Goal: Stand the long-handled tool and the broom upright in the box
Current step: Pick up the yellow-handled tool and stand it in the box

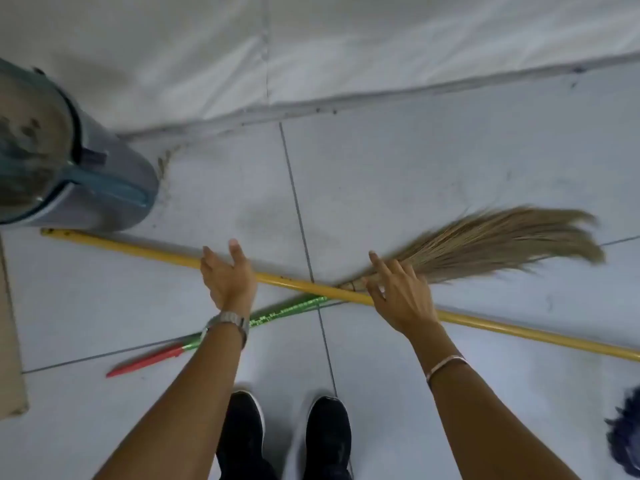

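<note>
A long yellow-handled tool [138, 249] lies flat on the tiled floor, running from the left to the right edge. Across it lies a broom [502, 242] with straw bristles at the right and a green and red handle [287, 311] pointing lower left. My left hand [228, 275] hovers over the yellow handle with its fingers spread, holding nothing. Over the spot where the two handles cross, my right hand [401, 296] is also open, fingers apart near the base of the bristles. A cardboard box edge [12, 341] shows at the far left.
A grey-blue bin [104, 188] stands at the left by the wall base. Dark blue mop strands [627, 434] show at the lower right edge. My two black shoes [287, 441] are at the bottom centre. The wall runs along the top.
</note>
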Tool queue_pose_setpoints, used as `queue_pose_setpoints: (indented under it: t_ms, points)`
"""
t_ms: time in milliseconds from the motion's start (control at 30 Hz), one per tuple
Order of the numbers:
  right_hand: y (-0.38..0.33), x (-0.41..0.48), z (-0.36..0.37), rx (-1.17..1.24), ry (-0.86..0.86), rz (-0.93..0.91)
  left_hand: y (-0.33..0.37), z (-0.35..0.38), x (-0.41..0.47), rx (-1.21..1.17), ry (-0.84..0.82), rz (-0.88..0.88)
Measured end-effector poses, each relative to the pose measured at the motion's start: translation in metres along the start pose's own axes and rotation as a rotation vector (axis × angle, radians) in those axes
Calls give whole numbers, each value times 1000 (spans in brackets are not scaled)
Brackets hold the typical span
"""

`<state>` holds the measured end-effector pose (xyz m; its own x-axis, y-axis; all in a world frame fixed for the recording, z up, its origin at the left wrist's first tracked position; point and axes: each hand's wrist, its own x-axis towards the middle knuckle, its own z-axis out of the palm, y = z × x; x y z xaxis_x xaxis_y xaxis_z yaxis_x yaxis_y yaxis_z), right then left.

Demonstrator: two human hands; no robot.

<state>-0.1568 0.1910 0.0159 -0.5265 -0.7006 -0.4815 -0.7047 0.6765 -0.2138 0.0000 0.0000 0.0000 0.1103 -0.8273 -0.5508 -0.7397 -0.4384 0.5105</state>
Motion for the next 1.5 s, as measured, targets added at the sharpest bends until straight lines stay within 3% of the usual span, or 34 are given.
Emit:
queue_pose_setpoints:
  t_ms: [100,200,333,467,667,1067,1300,1500]
  points:
    - [6,18,49,-2,-74,-26,-21,23,48,-222,93,-340]
    - [10,28,86,8,-153,-2,-47,32,89,-479,4,-577]
    - [9,36,102,51,-182,37,-66,34,109,-711,-179,-636]
    - [5,43,101,116,-248,96,-65,34,102,-863,-184,-641]
    - [-2,33,69,159,-411,108,-54,9,72,-843,-48,-614]
    - [-33,-25,-51,201,-567,37,17,-97,-45,-961,169,-453]
    - [-52,-63,-133,329,-468,25,82,-156,-102,-1058,279,-268]
    - [-100,-69,-249,452,-298,-14,207,-255,-133,-1231,116,42]
